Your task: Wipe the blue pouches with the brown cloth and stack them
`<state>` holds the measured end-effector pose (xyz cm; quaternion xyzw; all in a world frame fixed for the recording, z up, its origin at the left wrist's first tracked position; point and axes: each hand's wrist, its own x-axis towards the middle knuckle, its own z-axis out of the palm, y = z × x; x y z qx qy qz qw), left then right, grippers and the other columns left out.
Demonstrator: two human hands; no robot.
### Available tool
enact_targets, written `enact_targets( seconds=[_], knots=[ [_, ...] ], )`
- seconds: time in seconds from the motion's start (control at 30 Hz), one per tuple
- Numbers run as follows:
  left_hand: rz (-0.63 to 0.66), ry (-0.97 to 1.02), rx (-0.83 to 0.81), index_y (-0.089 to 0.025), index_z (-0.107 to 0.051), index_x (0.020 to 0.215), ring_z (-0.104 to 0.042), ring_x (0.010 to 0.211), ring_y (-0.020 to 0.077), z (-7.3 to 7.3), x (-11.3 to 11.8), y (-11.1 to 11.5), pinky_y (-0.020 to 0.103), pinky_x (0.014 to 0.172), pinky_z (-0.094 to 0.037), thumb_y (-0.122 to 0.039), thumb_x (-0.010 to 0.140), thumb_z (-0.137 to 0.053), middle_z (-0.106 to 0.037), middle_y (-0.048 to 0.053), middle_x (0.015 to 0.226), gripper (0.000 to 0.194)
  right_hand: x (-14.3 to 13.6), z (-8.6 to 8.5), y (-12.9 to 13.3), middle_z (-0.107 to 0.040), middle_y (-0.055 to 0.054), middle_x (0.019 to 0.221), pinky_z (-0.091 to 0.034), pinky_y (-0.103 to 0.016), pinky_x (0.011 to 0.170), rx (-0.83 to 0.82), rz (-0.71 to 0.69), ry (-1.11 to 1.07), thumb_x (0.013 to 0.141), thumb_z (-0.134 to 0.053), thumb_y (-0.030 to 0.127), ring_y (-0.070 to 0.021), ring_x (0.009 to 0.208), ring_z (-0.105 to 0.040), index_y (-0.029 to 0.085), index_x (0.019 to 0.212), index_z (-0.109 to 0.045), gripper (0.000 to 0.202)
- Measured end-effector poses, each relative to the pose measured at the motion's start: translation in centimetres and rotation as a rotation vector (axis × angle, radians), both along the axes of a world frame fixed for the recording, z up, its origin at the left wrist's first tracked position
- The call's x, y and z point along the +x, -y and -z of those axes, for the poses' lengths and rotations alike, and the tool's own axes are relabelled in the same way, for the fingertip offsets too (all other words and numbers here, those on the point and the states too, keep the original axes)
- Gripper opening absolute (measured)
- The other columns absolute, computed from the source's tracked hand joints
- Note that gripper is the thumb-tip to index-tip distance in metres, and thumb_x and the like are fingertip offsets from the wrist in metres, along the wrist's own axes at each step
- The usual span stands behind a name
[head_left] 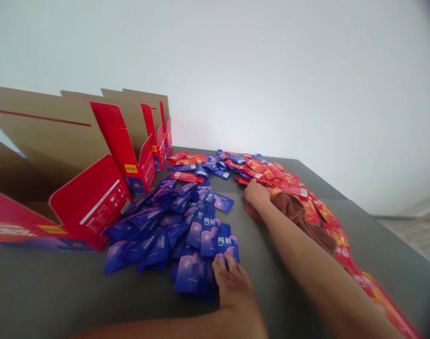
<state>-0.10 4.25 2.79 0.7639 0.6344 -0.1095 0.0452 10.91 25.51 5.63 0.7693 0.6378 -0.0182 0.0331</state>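
My left hand (232,281) rests at the near right edge of a heap of blue-purple packets (162,226). Its fingers are apart, with the tips touching a blue packet (226,242). Farther out, my right hand (257,194) is closed on a crumpled brown cloth (294,212), its fingertips partly hidden. Just beyond that hand, red and orange packets (267,170) are piled up, and the cloth lies against them. The forearm crosses in front of part of the cloth.
Open red cardboard boxes (107,207) stand in a row along the left, flaps raised. Mixed red and blue packets (201,165) lie at the back of the dark grey table (356,221). More red packets (373,292) trail along the right toward me. A white wall (271,70) rises behind.
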Motion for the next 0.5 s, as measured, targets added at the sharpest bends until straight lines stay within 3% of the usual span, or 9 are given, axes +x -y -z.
enact_targets(
  seconds=[0.17, 0.23, 0.37, 0.5],
  knots=[
    [-0.122, 0.072, -0.067, -0.018, -0.053, 0.12, -0.034, 0.127, 0.032, 1.6, 1.0, -0.4, 0.055, 0.105, -0.028, 0.002, 0.076, -0.035, -0.041, 0.015, 0.137, 0.051, -2.4, -0.6, -3.8, -0.052, -0.026, 0.119, -0.042, -0.039, 0.087, 0.042, -0.096, 0.015, 0.093, -0.036, 0.037, -0.0282, 0.11, -0.053, 0.006, 0.126, -0.04, 0.046],
    [-0.166, 0.101, -0.014, -0.019, -0.054, 0.119, -0.033, 0.128, 0.0319, 2.5, 1.3, -0.3, 0.057, 0.106, -0.024, 0.001, 0.077, -0.035, -0.042, 0.014, 0.137, 0.05, -3.5, -0.8, -5.7, -0.052, -0.021, 0.121, -0.042, -0.039, 0.089, 0.035, -0.161, 0.013, 0.091, -0.042, 0.039, -0.0266, 0.111, -0.052, 0.009, 0.124, -0.045, 0.044],
    [-0.165, 0.154, 0.056, -0.013, -0.057, 0.116, -0.034, 0.128, 0.0323, 3.4, 1.4, 0.1, 0.056, 0.105, -0.026, -0.003, 0.079, -0.035, -0.046, 0.018, 0.135, 0.044, -4.6, -1.0, -8.7, -0.053, -0.01, 0.117, -0.047, -0.042, 0.084, -0.008, -0.242, 0.018, 0.089, -0.051, 0.034, -0.0216, 0.101, -0.055, 0.014, 0.117, -0.051, 0.035],
    [-0.145, 0.167, 0.1, -0.017, -0.059, 0.115, -0.038, 0.126, 0.0301, 3.5, 1.0, 0.3, 0.055, 0.103, -0.031, -0.005, 0.081, -0.032, -0.049, 0.016, 0.133, 0.045, -4.8, -1.0, -10.0, -0.054, -0.009, 0.115, -0.049, -0.04, 0.081, -0.039, -0.284, 0.042, 0.089, -0.052, 0.031, -0.0203, 0.097, -0.056, 0.014, 0.116, -0.052, 0.032]
  ],
)
